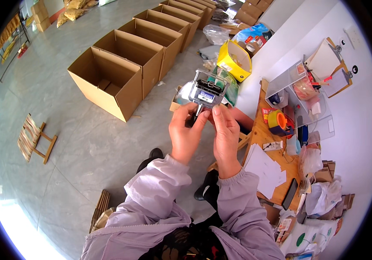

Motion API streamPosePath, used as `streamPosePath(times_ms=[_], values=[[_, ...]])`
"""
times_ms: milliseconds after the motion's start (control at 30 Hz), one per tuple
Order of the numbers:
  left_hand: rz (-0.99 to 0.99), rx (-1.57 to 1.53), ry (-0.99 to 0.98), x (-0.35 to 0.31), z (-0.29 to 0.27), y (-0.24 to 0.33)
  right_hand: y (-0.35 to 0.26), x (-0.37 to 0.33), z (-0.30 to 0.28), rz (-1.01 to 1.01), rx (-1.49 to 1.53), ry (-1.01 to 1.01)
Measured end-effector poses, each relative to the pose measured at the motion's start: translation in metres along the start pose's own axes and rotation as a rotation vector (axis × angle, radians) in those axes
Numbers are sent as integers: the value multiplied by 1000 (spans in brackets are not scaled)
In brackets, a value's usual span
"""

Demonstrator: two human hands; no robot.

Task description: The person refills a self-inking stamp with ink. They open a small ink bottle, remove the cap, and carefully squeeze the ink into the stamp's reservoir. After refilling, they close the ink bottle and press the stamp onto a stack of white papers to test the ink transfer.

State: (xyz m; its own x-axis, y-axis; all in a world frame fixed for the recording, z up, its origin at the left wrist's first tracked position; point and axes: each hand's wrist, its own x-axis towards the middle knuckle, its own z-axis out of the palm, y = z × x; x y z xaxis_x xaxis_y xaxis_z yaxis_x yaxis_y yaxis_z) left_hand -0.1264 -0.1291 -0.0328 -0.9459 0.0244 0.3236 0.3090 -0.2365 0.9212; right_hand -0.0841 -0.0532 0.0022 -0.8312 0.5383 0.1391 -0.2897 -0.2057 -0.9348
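Note:
Both hands hold up a metal-framed self-inking stamp [207, 93] over the floor, in front of my body. It has a grey body, a blue-and-white label, a wire-like frame at its far end and a dark handle pointing back toward me. My left hand [184, 135] pinches it around the silver neck and the handle, which the fingers partly cover. At the near right corner of its body, my right hand [225, 141] grips with thumb and fingertips. Behind the stamp, a small open carton and a green bag [231, 89] are partly hidden.
Open cardboard boxes [110, 71] stand in a row at the far left. A yellow bag [240, 65] sits past the stamp. On the right, a wooden table [261, 134] bears papers [264, 171], tape rolls [277, 121] and a phone [290, 193]. A folding stool [34, 138] stands left.

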Motion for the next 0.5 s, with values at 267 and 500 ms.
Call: streamPosePath(times_ms=[267, 500], values=[[-314, -556, -215, 4, -7, -5, 0, -7, -6, -75, -107, 3], [-317, -649, -253, 5, -5, -4, -1, -15, -9, -139, -219, -3]])
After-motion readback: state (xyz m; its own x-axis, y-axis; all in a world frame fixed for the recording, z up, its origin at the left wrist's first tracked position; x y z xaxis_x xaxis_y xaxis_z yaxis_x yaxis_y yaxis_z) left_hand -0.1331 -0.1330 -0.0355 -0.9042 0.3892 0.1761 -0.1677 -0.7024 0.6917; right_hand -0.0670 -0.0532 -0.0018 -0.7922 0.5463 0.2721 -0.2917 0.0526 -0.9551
